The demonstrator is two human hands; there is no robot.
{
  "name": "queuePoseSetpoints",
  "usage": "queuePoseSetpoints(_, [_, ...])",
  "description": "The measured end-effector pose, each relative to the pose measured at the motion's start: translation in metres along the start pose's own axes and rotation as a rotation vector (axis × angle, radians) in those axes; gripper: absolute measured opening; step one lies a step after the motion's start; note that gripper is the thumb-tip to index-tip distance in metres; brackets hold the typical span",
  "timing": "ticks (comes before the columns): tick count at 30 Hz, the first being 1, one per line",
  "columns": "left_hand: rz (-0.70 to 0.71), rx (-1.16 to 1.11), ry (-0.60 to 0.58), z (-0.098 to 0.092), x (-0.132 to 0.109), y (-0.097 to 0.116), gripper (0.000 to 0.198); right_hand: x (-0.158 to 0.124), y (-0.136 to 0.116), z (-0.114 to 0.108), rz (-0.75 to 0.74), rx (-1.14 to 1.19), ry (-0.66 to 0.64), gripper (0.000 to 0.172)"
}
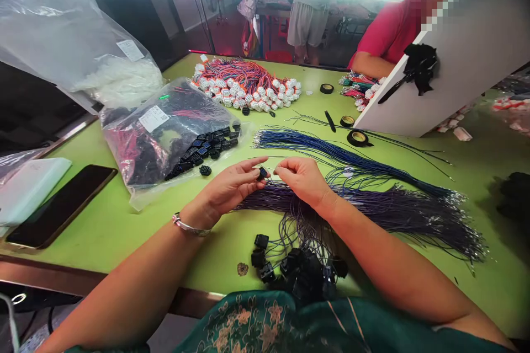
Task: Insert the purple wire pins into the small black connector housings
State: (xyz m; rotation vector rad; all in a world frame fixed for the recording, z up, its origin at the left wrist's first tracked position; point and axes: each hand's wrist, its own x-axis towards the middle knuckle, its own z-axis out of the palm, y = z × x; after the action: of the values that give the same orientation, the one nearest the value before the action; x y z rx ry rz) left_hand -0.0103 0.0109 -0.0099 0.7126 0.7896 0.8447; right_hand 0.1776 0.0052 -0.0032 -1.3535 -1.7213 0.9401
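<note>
Black connector (pixel 263 173) is held at the fingertips of the left hand (pixel 226 185), other fingers spread, just above the left part of the purple wire bundle (pixel 385 214). Right hand (pixel 304 176): fingertips pinched narrow, just right of the connector; whether a wire is gripped can't be told, too small.

Risks, as judged: connector could be dropped, only a light fingertip hold. Purple wires could be snagged or dragged by the right forearm, which is passed over them. Blue wire bundle (pixel 331 149) could be mixed in, being laid close on the far side. Wired connectors (pixel 304 270) could be caught by the green garment (pixel 256 322) at the near edge.
</note>
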Motion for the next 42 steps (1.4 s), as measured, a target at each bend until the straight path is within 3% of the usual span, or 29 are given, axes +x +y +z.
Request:
queuePoseSetpoints(5, [0.029, -0.037, 0.046, -0.003, 0.007, -0.006, 0.021, 0.001, -0.001, 0.0, 0.05, 0.133, -0.049, 0.022])
queuePoseSetpoints(16, [0.045, -0.009, 0.128, -0.002, 0.009, -0.01, 0.019, 0.005, 0.012, 0.004, 0.359, 0.462, -0.132, 0.013])
queuePoseSetpoints(25, [0.019, 0.005, 0.186, 0.0, 0.009, -0.012, 0.02, 0.004, 0.013, 0.006, 0.375, 0.441, -0.15, 0.014])
queuePoseSetpoints(37, [0.082, 0.008, 0.122, 0.0, 0.006, -0.011, 0.026, -0.001, 0.004, 0.008, 0.263, 0.373, -0.161, 0.014])
queuePoseSetpoints(42, [0.112, 0.15, 0.043, -0.001, 0.003, -0.007, 0.032, -0.002, 0.002, 0.006, 0.267, 0.392, -0.159, 0.015])
